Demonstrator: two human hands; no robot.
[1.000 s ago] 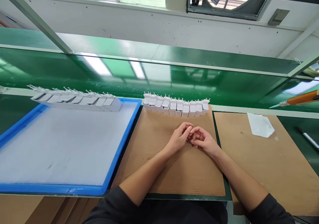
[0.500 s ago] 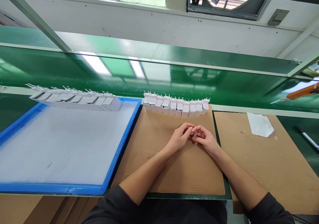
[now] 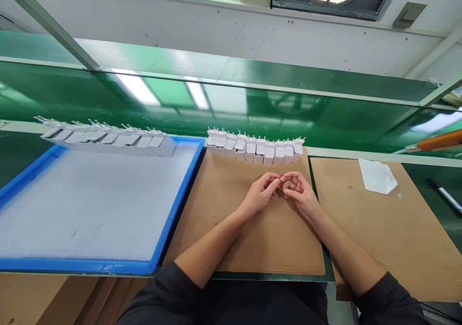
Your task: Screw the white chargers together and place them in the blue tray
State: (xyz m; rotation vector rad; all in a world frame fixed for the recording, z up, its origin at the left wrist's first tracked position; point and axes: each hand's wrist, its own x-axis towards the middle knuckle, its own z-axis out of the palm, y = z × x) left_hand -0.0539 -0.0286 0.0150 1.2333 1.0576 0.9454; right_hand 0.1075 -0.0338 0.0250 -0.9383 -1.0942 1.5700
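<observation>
Above the middle cardboard sheet (image 3: 245,248), my two hands meet with their fingertips close together. My left hand (image 3: 263,191) is curled, its thumb pressed near its forefinger; anything between them is too small or hidden to make out. My right hand (image 3: 301,195) has loosely bent fingers, with a gap between thumb and forefinger and nothing visible in it. Its forefinger reaches to the left fingertips. Just beyond the hands stands a row of several white plug adapters (image 3: 259,149), prongs pointing up and away.
On the left lies a blue-rimmed tray (image 3: 155,262) with a second row of white plug adapters (image 3: 111,142) along its far edge. To the right, another cardboard sheet (image 3: 390,238) carries a white paper piece (image 3: 378,176). Beyond it are a marker pen (image 3: 447,196) and an orange-handled tool (image 3: 438,142).
My right hand has opened a little, its thumb and forefinger now farther apart, and has shifted slightly from the left. The whole view has tilted slightly downward. Both adapter rows are unchanged.
</observation>
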